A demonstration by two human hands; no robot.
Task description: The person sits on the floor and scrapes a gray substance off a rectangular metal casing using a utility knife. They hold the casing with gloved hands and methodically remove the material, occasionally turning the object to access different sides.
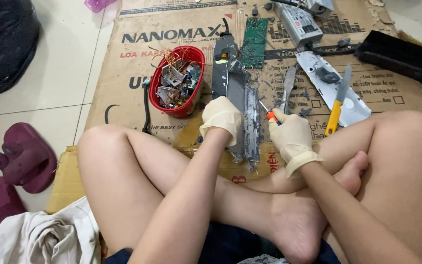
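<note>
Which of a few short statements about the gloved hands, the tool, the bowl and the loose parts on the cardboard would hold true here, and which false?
1. Both hands wear pale gloves. True: left hand and right hand are gloved.
2. The right hand holds a hammer. False: it holds a small orange-handled screwdriver.
3. The left hand presses on a long grey metal strip. True.
4. The red bowl is empty. False: it is filled with wires and small scrap parts.
5. A green circuit board lies on the cardboard. True.
6. The yellow-handled knife is in the left hand. False: it lies unheld to the right.
</note>
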